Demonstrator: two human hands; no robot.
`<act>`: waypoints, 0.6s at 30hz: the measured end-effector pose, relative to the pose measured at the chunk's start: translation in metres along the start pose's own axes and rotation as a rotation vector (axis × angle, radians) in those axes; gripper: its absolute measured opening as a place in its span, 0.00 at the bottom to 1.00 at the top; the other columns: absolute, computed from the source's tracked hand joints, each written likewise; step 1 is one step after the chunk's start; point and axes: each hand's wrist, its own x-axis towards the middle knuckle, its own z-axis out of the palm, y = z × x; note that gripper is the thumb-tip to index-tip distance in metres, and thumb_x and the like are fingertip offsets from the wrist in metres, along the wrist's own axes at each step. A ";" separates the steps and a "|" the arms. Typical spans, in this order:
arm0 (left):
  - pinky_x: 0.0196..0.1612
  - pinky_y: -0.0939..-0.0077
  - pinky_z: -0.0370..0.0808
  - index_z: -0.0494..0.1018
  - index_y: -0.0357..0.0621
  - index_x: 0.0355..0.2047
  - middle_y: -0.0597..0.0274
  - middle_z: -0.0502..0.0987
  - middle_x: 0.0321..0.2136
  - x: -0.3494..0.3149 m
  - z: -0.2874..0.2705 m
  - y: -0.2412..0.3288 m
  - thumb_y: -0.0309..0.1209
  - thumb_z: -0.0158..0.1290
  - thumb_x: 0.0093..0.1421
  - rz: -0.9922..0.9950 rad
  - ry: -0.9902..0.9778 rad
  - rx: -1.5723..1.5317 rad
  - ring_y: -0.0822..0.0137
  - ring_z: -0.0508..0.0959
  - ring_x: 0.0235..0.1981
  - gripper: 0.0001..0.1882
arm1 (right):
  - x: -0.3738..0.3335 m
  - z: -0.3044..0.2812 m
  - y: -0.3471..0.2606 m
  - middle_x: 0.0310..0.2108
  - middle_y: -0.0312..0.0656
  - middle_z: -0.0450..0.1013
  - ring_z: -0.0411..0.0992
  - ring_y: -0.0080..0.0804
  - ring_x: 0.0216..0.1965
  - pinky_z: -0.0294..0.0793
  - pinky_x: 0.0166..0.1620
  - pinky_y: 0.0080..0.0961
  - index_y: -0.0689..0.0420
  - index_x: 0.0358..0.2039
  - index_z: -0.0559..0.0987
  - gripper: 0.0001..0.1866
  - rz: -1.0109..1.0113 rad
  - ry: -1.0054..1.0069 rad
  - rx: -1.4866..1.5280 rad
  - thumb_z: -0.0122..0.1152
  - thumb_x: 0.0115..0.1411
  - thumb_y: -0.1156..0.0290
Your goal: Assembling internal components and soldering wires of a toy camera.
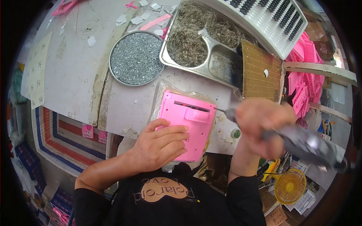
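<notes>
A pink plastic casing [194, 137] with screw holes and a long slot near its far edge lies on a pad in clear plastic wrap [160, 98]. My left hand [160, 145] rests on its left side, fingers stretched out and pressing it down. My right hand [264, 122] is wrapped round a dark power screwdriver [309, 147], smeared by motion. Its thin bit points left, at the casing's far right corner; whether the tip touches, I cannot tell. Beyond the casing stands a round metal dish [136, 58] full of small silver screws.
A steel compartment tray [222, 81] of small springs stands behind, beside a brown cardboard sheet [262, 69]. At the far right a white tray [279, 39] holds black parts in rows, near stacked pink parts [305, 81]. A yellow fan [289, 186] sits lower right.
</notes>
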 end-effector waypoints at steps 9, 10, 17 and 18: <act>0.57 0.51 0.69 0.78 0.44 0.36 0.61 0.85 0.39 0.008 -0.014 0.000 0.29 0.69 0.54 -0.029 0.155 -0.010 0.62 0.85 0.45 0.11 | -0.002 0.046 -0.007 0.20 0.40 0.75 0.74 0.37 0.20 0.74 0.27 0.35 0.60 0.38 0.77 0.16 0.038 -0.242 0.311 0.71 0.63 0.62; 0.57 0.51 0.69 0.79 0.44 0.36 0.61 0.85 0.38 0.007 -0.016 -0.001 0.29 0.69 0.54 -0.020 0.163 -0.006 0.62 0.85 0.45 0.12 | -0.001 0.048 -0.006 0.21 0.40 0.75 0.75 0.37 0.20 0.74 0.27 0.36 0.60 0.38 0.77 0.15 0.049 -0.241 0.317 0.71 0.63 0.63; 0.59 0.47 0.66 0.79 0.44 0.36 0.61 0.85 0.38 0.004 -0.029 -0.018 0.33 0.71 0.50 0.083 0.171 0.060 0.63 0.85 0.44 0.16 | 0.007 0.063 0.004 0.18 0.35 0.73 0.72 0.30 0.19 0.71 0.25 0.30 0.57 0.38 0.75 0.14 0.067 -0.159 0.289 0.69 0.65 0.61; 0.60 0.47 0.66 0.79 0.44 0.37 0.61 0.85 0.40 0.006 -0.033 -0.021 0.33 0.72 0.49 0.104 0.167 0.078 0.62 0.85 0.44 0.17 | 0.011 0.068 0.007 0.17 0.33 0.71 0.70 0.26 0.16 0.68 0.23 0.26 0.55 0.37 0.74 0.14 0.049 -0.134 0.255 0.67 0.66 0.60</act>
